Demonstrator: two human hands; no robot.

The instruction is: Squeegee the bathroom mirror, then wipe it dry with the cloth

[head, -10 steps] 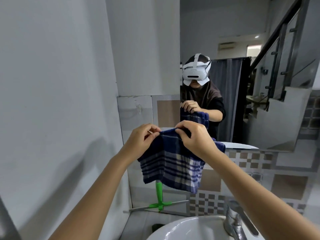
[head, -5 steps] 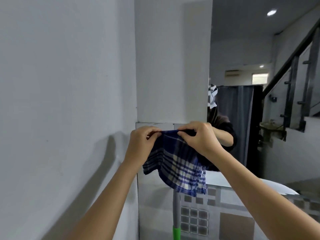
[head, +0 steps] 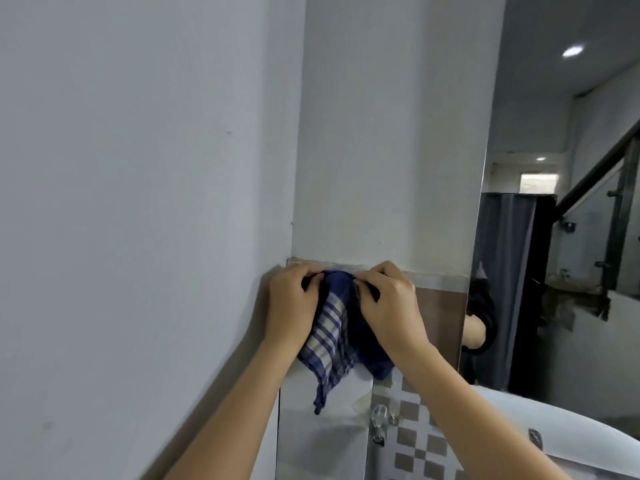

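A blue and white checked cloth hangs bunched between both my hands in front of the tiled wall corner. My left hand pinches its top left edge and my right hand grips its top right edge, the two hands close together. The mirror fills the right side of the view, with its left edge just right of my right hand. It reflects a sleeve, a dark curtain and a staircase. The squeegee is out of sight.
A plain white wall runs along the left and meets a white pillar above the tiles. Checked wall tiles and a small clear hook sit below the cloth. The reflected white basin rim curves at lower right.
My view has swung up and left, so the green squeegee and the tap have dropped out of view. My hands have drawn closer together, bunching the cloth.
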